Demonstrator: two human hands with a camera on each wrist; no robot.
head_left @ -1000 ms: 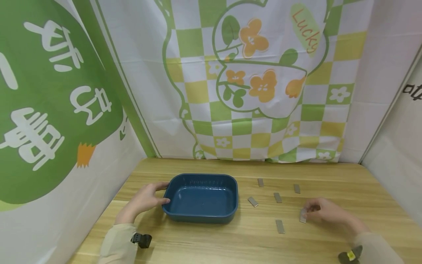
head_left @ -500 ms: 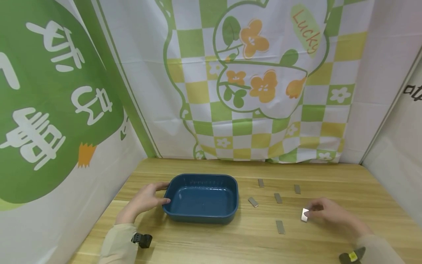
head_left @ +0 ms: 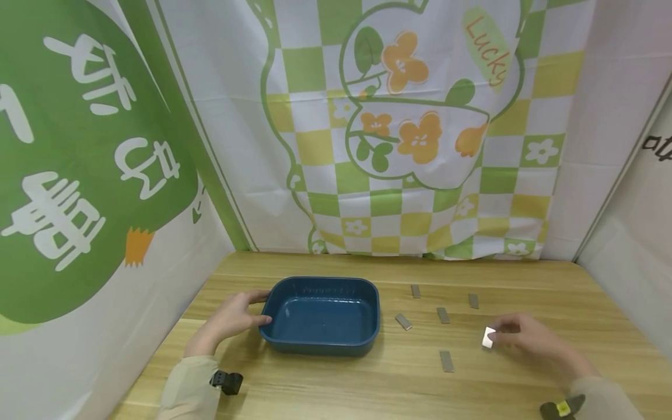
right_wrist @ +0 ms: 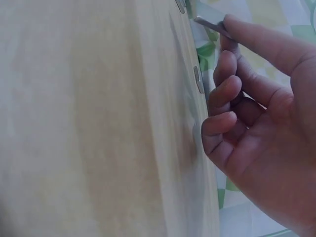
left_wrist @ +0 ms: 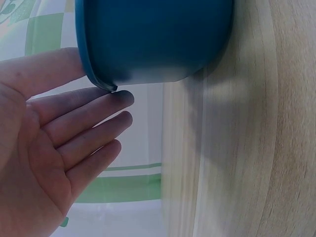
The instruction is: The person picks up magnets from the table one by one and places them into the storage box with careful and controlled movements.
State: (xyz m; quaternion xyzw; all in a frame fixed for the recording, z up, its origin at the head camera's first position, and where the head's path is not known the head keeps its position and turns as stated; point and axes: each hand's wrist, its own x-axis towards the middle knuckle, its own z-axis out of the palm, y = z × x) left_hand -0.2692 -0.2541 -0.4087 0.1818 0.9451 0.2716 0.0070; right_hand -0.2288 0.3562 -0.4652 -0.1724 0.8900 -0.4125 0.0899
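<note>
A blue rectangular plastic basin (head_left: pixel 322 321) stands on the wooden table. At its left end my left hand (head_left: pixel 233 318) pinches the rim, thumb inside and fingers outside; in the left wrist view the other fingers of the left hand (left_wrist: pixel 64 123) are nearly straight. On the right, my right hand (head_left: pixel 530 338) pinches a small flat metal plate (head_left: pixel 488 338) between thumb and index finger, and the plate catches bright light. In the right wrist view this metal plate (right_wrist: pixel 212 25) is tilted and off the table, and the right hand's (right_wrist: pixel 266 128) remaining fingers are curled.
Several similar grey metal plates lie scattered right of the basin, among them a near plate (head_left: pixel 446 361), a slanted plate (head_left: pixel 403 321) and a far plate (head_left: pixel 473 301). A printed curtain (head_left: pixel 420 221) hangs along the table's back edge.
The right hand has raised the metal plate slightly and moved it a little to the right, turning it so that its face shines. The left hand and the basin have stayed in place.
</note>
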